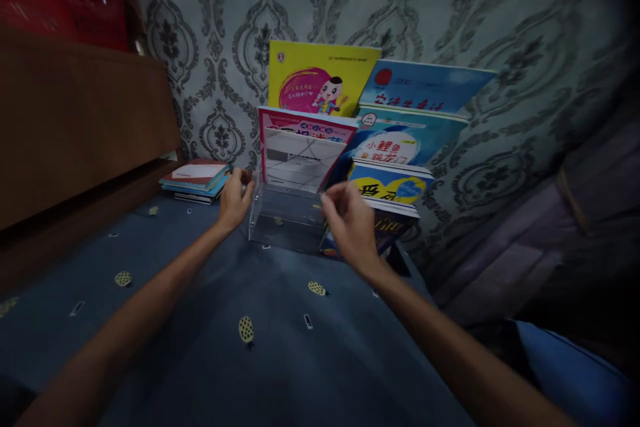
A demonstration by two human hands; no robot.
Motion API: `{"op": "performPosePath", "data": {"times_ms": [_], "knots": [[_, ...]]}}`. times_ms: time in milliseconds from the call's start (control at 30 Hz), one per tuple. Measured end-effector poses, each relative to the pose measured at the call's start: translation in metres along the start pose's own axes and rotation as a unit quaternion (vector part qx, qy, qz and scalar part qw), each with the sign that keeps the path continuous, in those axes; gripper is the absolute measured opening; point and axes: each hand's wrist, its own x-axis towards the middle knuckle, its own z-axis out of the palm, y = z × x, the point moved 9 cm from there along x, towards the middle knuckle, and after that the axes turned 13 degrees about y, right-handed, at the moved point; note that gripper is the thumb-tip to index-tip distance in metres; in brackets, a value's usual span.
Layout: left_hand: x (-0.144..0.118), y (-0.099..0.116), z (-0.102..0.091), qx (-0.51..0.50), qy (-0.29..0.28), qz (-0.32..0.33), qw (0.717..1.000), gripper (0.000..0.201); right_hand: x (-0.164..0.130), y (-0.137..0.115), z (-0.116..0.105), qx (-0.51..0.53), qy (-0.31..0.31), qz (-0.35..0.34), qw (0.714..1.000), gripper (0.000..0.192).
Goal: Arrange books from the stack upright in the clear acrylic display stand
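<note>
A clear tiered book rack (290, 215) stands against the wall, its lowest front tier bare on the left half. My left hand (235, 199) is at the rack's left edge with its fingers curled; whether they grip the edge I cannot tell. Near the middle of the front tier, my right hand (350, 220) has thumb and forefinger pinched together, and anything between them is hidden. A grey-white booklet (300, 161) leans on the tier between and above my hands. Behind it are a pink-edged book (310, 121) and a yellow book (320, 77).
Several books fill the rack's right half, including a blue book (420, 87) and a teal book (415, 130). A small book stack (197, 175) lies left of the rack. A wooden cabinet (80, 127) borders the patterned blue cloth (200, 327). Purple fabric (530, 227) hangs right.
</note>
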Motion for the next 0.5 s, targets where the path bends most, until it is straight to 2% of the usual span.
{"op": "performPosePath", "data": {"times_ms": [133, 167, 233, 300, 367, 500], "knots": [[-0.029, -0.046, -0.006, 0.109, -0.051, -0.038, 0.992, 0.015, -0.102, 0.001, 0.032, -0.006, -0.191, -0.013, 0.981, 0.014], [-0.03, -0.057, -0.009, 0.128, -0.056, -0.046, 0.989, 0.017, -0.126, 0.005, 0.037, -0.013, -0.227, -0.006, 0.974, 0.015], [-0.028, -0.081, -0.014, 0.167, -0.063, -0.059, 0.982, 0.022, -0.162, 0.012, 0.039, -0.016, -0.257, 0.015, 0.966, 0.015], [-0.019, -0.102, -0.018, 0.204, -0.07, -0.07, 0.974, 0.031, -0.181, 0.015, 0.037, -0.002, -0.265, 0.025, 0.964, 0.015], [-0.009, -0.122, -0.019, 0.24, -0.085, -0.074, 0.964, 0.042, -0.188, 0.019, 0.036, 0.009, -0.264, 0.036, 0.964, 0.016], [0.002, -0.159, -0.01, 0.35, -0.192, -0.066, 0.914, 0.061, -0.185, 0.027, 0.035, 0.024, -0.263, 0.07, 0.962, 0.016]]}}
